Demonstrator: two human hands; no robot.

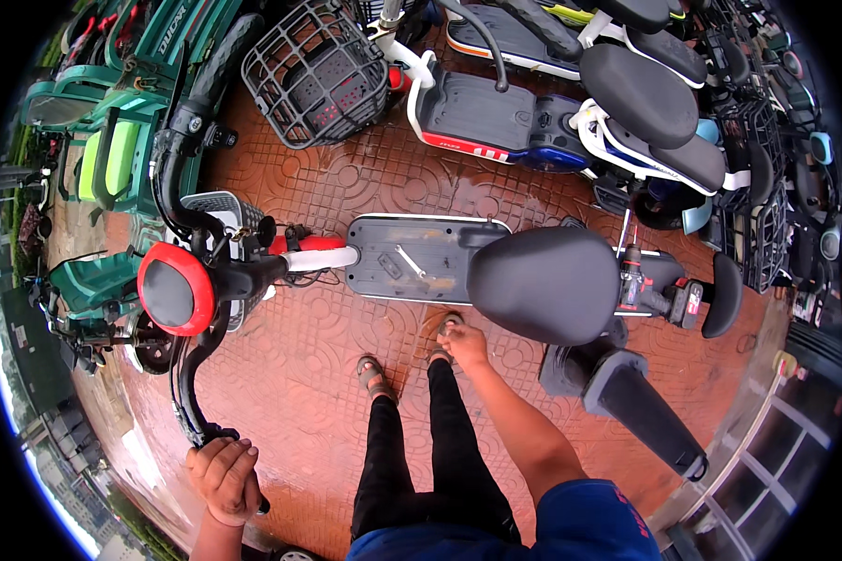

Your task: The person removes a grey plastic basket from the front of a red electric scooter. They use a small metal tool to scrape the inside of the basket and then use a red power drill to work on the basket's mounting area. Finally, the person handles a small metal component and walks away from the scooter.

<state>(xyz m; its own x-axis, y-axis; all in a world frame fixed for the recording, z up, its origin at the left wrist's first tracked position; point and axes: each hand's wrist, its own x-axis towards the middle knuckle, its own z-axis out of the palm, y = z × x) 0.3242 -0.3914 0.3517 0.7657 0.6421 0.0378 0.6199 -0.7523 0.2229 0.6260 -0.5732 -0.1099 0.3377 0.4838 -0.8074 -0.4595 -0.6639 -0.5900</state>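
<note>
An electric scooter stands crosswise in front of me, its red and black headstock (167, 289) on the left and its black seat (543, 283) on the right. My left hand (225, 477) is closed around the near end of the handlebar (189, 383). Below the footboard (440, 234), in front of the seat, hangs my right hand (464, 346) with its fingers curled together; whether anything is in them I cannot make out. A silver wrench (411, 262) lies on the footboard. Behind the seat rests a red and black cordless drill (634, 285) with its battery.
Another scooter with a black wire basket (320, 79) and a dark footboard (477, 107) stands on the far side. A green cargo tricycle (126, 89) is at upper left. Close by on the right is a black tapered object (641, 411). Red patterned paving (318, 374) lies underfoot.
</note>
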